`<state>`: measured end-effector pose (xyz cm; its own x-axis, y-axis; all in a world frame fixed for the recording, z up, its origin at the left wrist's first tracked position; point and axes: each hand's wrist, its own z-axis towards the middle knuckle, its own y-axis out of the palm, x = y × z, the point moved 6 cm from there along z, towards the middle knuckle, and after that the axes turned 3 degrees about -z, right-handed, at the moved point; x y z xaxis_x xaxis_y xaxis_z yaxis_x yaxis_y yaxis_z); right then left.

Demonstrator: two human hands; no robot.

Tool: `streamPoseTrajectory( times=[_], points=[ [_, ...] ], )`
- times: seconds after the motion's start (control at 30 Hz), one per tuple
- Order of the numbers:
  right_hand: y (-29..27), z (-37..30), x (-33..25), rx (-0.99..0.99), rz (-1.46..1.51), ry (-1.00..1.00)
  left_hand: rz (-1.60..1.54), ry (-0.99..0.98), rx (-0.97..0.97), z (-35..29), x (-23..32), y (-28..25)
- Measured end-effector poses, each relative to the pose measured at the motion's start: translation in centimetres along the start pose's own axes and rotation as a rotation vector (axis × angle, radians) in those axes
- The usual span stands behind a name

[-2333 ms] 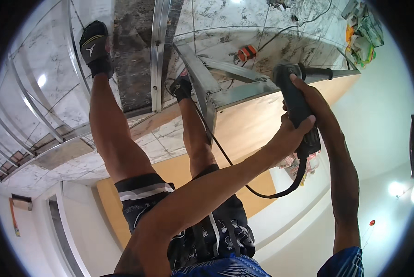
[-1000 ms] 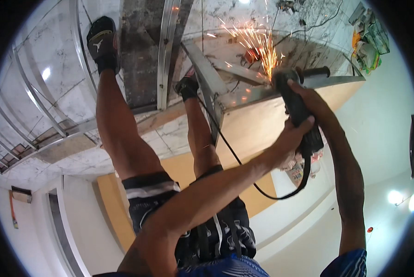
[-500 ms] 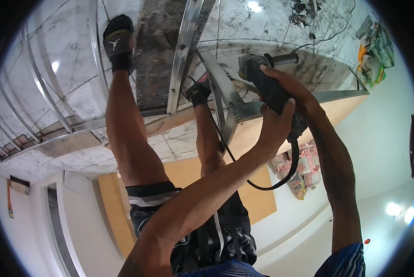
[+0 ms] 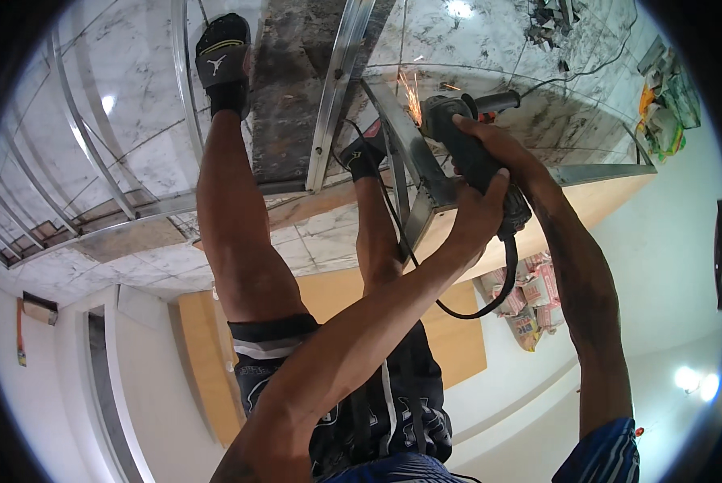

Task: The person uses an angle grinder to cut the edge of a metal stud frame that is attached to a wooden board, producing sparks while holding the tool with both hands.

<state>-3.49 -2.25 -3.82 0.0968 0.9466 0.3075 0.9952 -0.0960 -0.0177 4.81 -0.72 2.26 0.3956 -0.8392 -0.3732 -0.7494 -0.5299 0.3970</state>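
Observation:
Both my hands are wrapped round a dark angle grinder (image 4: 472,157) with a side handle and a black cord. My left hand (image 4: 483,211) grips the rear of its body, close to the cord end. Further forward, my right hand (image 4: 498,145) holds the body near the head, its thumb lying along the top. The grinder's head meets a metal frame (image 4: 416,145), and orange sparks (image 4: 412,98) fly up from the contact. The disc itself is hidden behind the head and the frame.
Metal rails (image 4: 335,97) and thin bars stand to the left over a marble-patterned tiled floor (image 4: 449,40). My sandalled feet (image 4: 222,64) rest beside a dark board (image 4: 284,97). Filled sacks (image 4: 530,298) lie below the frame's light panel; bags (image 4: 665,121) and debris (image 4: 550,24) lie far right.
The grinder's head has come against the metal frame, and sparks now appear there. Both hands keep their grip. The whole view has shifted slightly.

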Motion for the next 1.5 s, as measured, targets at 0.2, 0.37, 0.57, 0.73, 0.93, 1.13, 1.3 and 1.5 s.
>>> streamPoseTrajectory(
  times=[0.2, 0.37, 0.57, 0.73, 0.93, 1.13, 1.3, 1.5],
  points=[
    [-0.1, 0.0, 0.1, 0.015, -0.005, 0.03, -0.029, 0.019, 0.059, -0.3, 0.3, 0.2],
    [-0.1, 0.2, -0.2, -0.02, -0.007, 0.0, 0.081, -0.007, 0.049, -0.2, 0.0, -0.1],
    [-0.6, 0.7, 0.0, 0.016, -0.059, 0.011, 0.033, 0.015, 0.026, 0.1, -0.4, -0.2],
    [-0.7, 0.5, 0.2, 0.018, -0.083, -0.004, -0.048, -0.044, -0.017, 0.4, -0.8, -0.6],
    [-1.3, 1.5, 0.6, 0.053, -0.181, -0.008, -0.056, -0.025, -0.074, 0.9, -1.7, -1.3],
    [-1.3, 1.6, 0.9, 0.045, -0.183, 0.004, -0.061, 0.021, -0.022, 0.5, -1.3, -1.0],
    [-1.7, 1.7, 1.6, 0.049, -0.203, 0.009, -0.102, -0.039, -0.072, 0.7, -1.9, -1.0],
    [-0.9, 1.4, 1.2, 0.044, -0.202, -0.02, -0.084, -0.014, -0.054, 0.5, -1.7, -1.2]
  ],
)
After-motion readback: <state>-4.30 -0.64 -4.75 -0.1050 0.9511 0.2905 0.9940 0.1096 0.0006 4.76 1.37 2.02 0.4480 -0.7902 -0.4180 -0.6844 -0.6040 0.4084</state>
